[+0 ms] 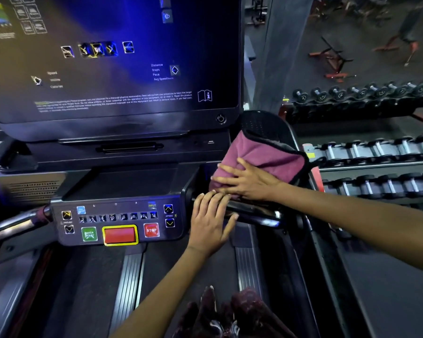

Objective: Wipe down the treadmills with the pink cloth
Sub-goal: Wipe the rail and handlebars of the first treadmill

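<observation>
Pink cloth point(261, 157), folded with a dark trim, lies on the treadmill's right-hand tray, at 3 o'clock from the button panel point(117, 223). My right hand point(248, 181) presses it flat, fingers straight and spread, palm down; that grip is open, pressing, not clutching. Left hand point(211, 223) sits at 7 o'clock from the cloth, fingers straight, resting on the shiny handlebar point(254, 213); also open, holding nothing.

Step in hand, as I read it: wiping the right tray and rail of this treadmill. Console screen point(112, 57) and button panel look not yet reached, though I cannot tell for sure.

Next move, my judgement: slide the cloth along the handlebar toward 9 o'clock, keeping flat pressure, and lift the left hand clear of the path.

Watch-outs: 1 STOP button point(151, 230) and 1 green quick-start key point(89, 234) lie near the left hand; a stray press could start the belt. Dumbbell racks point(376, 152) stand at 3 o'clock, apart from the work.
</observation>
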